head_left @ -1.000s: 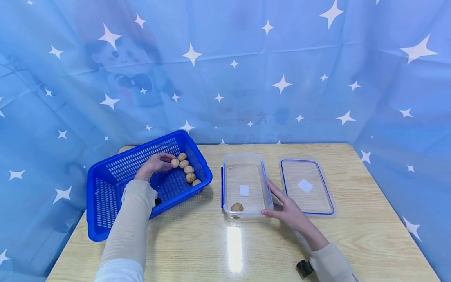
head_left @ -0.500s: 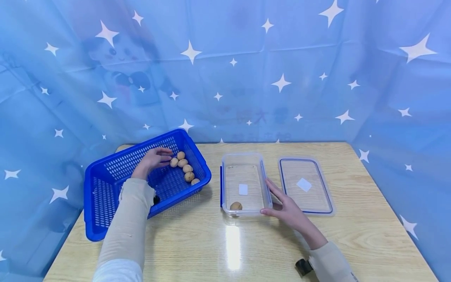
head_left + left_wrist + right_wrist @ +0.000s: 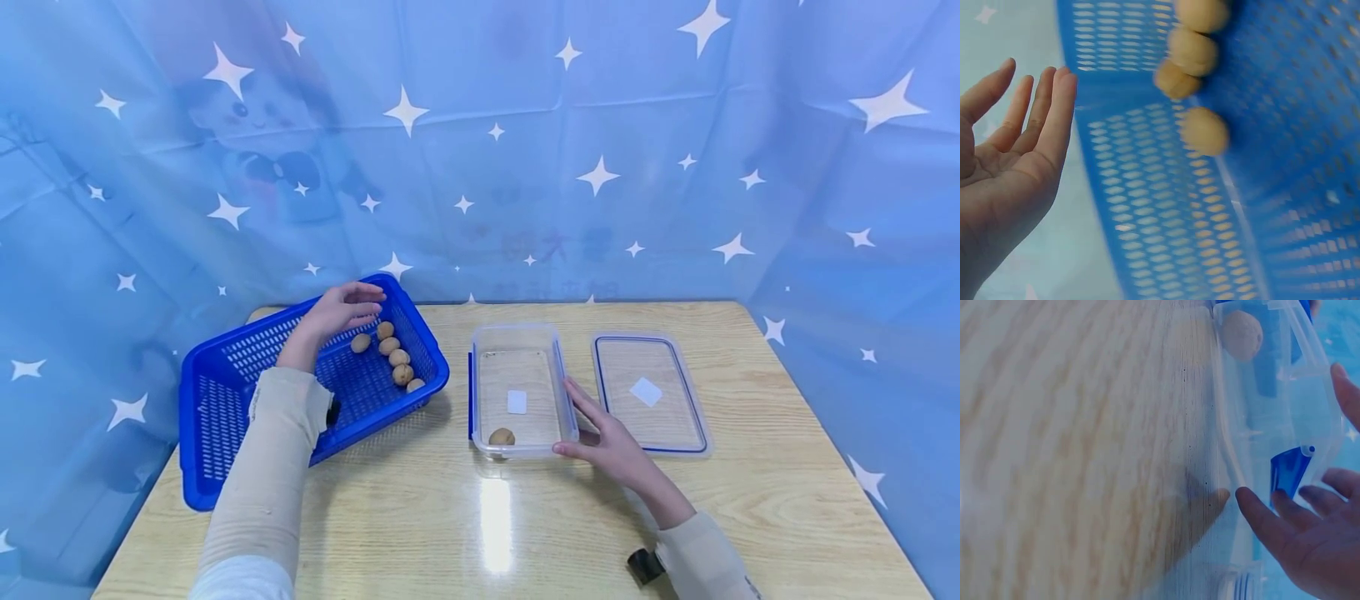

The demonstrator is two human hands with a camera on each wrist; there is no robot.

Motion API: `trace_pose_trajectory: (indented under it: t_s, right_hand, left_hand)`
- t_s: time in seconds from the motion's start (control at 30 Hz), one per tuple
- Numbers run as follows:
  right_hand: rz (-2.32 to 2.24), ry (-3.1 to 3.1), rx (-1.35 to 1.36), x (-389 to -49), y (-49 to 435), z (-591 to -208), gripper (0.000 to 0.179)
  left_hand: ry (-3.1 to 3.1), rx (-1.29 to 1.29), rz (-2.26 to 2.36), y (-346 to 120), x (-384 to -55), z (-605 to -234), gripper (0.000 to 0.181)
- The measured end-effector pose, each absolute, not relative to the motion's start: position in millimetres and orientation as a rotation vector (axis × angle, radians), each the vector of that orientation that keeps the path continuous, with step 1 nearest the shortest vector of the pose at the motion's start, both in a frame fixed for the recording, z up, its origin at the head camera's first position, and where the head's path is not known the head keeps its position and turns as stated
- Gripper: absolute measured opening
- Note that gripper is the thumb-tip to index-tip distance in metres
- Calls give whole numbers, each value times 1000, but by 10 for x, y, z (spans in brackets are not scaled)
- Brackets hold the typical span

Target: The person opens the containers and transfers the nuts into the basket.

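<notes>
My left hand (image 3: 341, 312) hovers over the far rim of the blue plastic basket (image 3: 197, 433), fingers extended and holding nothing. Below it, one walnut (image 3: 361, 343) lies a little apart from several walnuts (image 3: 398, 357) lined up by the basket's right wall. In the left wrist view the palm and straight fingers (image 3: 1054, 125) are plainly bare. My right hand (image 3: 611, 446) touches the right side of a clear plastic storage box (image 3: 517, 333), its fingers along the wall and thumb by the near corner. A single walnut (image 3: 501, 437) sits in the box's near left corner.
A clear lid (image 3: 652, 425) with a blue seal lies on the wooden table (image 3: 420, 533) to the right of the box. Blue latch flaps (image 3: 1288, 469) hang on the box's sides. A starry blue curtain (image 3: 480, 150) stands behind the table.
My left hand has left the walnuts and moved up toward the basket's far rim. The walnut it was touching now lies slightly farther left, apart from the row. My right hand stays on the box.
</notes>
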State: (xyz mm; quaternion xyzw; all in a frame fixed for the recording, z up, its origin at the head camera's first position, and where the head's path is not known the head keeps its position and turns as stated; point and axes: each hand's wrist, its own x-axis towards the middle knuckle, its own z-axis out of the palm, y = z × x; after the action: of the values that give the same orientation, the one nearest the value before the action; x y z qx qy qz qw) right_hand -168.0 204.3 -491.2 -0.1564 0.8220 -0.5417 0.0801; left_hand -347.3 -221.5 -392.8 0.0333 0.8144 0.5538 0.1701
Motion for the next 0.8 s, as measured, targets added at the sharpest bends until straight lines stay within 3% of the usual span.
trace_pose_trajectory:
  t_s: [0.43, 0.8]
  right_hand:
    - [-1617, 2472, -478, -1671, 2072, -4917, 93]
    - [-1633, 2446, -503, -1699, 2067, -4946, 94]
  left_hand:
    - [2247, 322, 1841, -1817, -3187, -3285, 43]
    - [2299, 607, 1730, -1343, -2869, -3314, 37]
